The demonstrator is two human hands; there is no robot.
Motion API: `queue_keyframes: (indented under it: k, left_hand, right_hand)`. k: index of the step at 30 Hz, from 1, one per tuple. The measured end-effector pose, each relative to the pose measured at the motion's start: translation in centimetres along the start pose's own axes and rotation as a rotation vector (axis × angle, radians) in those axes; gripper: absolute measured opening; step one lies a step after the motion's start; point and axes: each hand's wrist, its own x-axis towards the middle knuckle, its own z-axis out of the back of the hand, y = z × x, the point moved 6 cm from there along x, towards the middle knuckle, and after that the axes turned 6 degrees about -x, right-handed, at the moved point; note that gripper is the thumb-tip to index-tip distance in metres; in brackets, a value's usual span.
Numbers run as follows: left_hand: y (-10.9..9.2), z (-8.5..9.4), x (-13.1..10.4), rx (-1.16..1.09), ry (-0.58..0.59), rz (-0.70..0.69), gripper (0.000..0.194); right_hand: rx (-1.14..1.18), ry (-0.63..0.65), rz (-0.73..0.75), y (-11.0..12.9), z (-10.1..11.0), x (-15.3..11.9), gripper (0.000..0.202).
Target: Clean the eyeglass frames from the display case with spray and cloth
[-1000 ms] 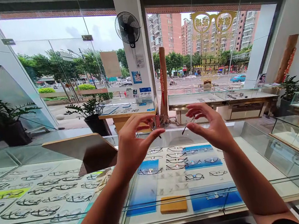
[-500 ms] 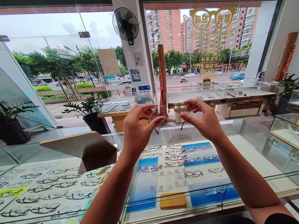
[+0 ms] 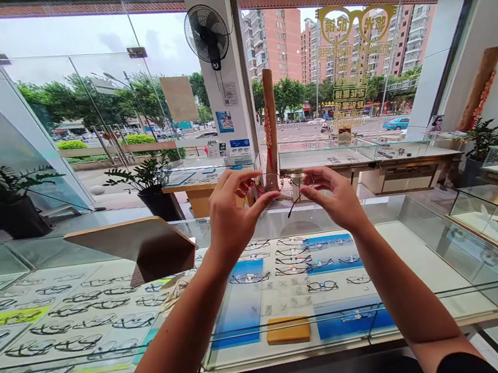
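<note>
Fingers and thumbs of the left hand (image 3: 233, 211) and right hand (image 3: 339, 198), drawn in narrow, hold a pair of thin-framed glasses (image 3: 282, 180) at its two ends, above the far side of the display case (image 3: 433, 265), probably to steady it while leaving its middle uncovered. Inside that case, spectacle frames (image 3: 322, 286) lie in rows, presumably for easy viewing.

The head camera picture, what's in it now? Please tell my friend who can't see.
A person's left hand and right hand hold up thin-rimmed glasses above a glass display case. Rows of other glasses lie inside it. Beyond, a black fan hangs on a pillar between big windows facing a street.
</note>
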Motion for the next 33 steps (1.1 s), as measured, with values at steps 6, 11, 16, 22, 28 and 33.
queue_keyframes:
  k: [6,11,16,22,28,33]
  left_hand:
    - [0.5,0.0,-0.3,-0.014,-0.021,0.028,0.045]
    - [2.2,-0.4,-1.0,-0.091,-0.014,0.121,0.043]
    - [3.7,-0.9,-1.6,-0.198,-0.011,0.195,0.044]
    - [4.4,-1.6,-2.1,-0.253,-0.002,0.269,0.048]
    - [4.5,-2.0,-2.6,-0.266,0.003,0.343,0.054]
    - [4.4,-2.0,-2.7,-0.219,-0.012,0.33,0.052]
  right_hand:
    - [-0.061,-0.072,0.059,0.9,0.2,-0.3,0.051]
    - [-0.181,-0.173,0.161,2.5,0.3,-0.9,0.042]
    - [-0.286,-0.228,0.21,3.4,0.2,-1.5,0.04]
    - [-0.361,-0.27,0.247,4.0,0.2,-1.8,0.04]
    - [-0.395,-0.295,0.252,4.1,0.2,-2.2,0.04]
    - [-0.39,-0.294,0.249,3.9,0.0,-2.3,0.04]
